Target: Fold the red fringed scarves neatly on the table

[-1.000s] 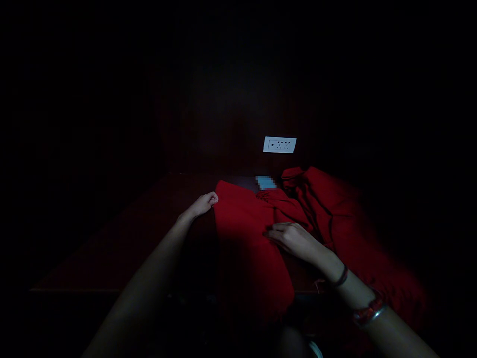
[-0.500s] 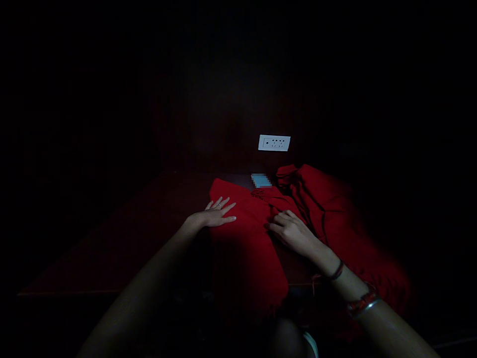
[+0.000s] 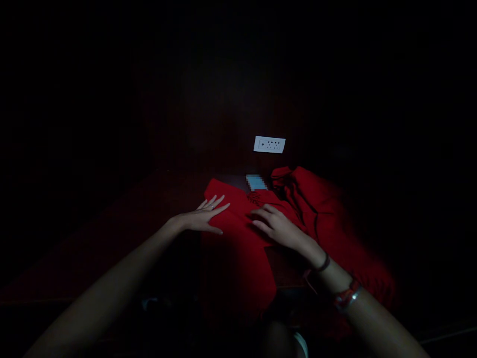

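A red cloth [image 3: 234,243] lies folded on a dark red table [image 3: 122,233] and hangs over the near edge. My left hand [image 3: 203,217] rests flat on the cloth's left side, fingers stretched out, a ring on one finger. My right hand [image 3: 274,224] lies on the cloth's upper right part, fingers extended and slightly curved, holding nothing. Bracelets show on the right wrist. The rest of the red cloth [image 3: 324,219] is bunched to the right.
A white wall socket plate [image 3: 269,144] sits on the dark back wall. A small light-blue blurred object [image 3: 255,182] lies on the table behind the cloth. The surroundings are very dark.
My left hand went from pinching the cloth's far left corner to lying flat on it. My right hand slid leftward across the fold. The view shifted slightly.
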A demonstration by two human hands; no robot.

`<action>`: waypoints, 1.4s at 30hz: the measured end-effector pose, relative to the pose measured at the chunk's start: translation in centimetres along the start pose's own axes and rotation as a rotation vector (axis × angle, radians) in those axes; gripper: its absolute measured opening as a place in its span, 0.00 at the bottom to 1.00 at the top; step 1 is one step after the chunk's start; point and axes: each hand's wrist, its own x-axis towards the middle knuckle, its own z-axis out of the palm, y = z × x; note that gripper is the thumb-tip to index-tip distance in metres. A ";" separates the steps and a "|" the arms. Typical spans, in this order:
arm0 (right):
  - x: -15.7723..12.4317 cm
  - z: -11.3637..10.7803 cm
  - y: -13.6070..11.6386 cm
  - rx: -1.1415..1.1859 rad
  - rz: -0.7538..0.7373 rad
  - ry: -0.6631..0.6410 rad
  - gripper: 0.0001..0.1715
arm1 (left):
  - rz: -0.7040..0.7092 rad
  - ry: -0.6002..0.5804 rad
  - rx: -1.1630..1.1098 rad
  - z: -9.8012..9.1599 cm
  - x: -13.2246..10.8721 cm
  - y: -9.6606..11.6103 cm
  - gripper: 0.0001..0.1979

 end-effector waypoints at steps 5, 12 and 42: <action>3.9 3.7 0.2 -0.047 0.339 -0.343 0.42 | -0.072 -0.158 -0.004 -0.3 -0.8 0.6 0.50; 4.2 2.4 1.2 -0.035 0.557 -0.611 0.56 | -0.142 -0.252 -0.020 -0.6 -0.6 0.1 0.57; 0.5 4.8 -1.3 -0.002 0.277 -0.343 0.50 | -0.086 -0.222 -0.107 -1.0 -1.8 1.4 0.57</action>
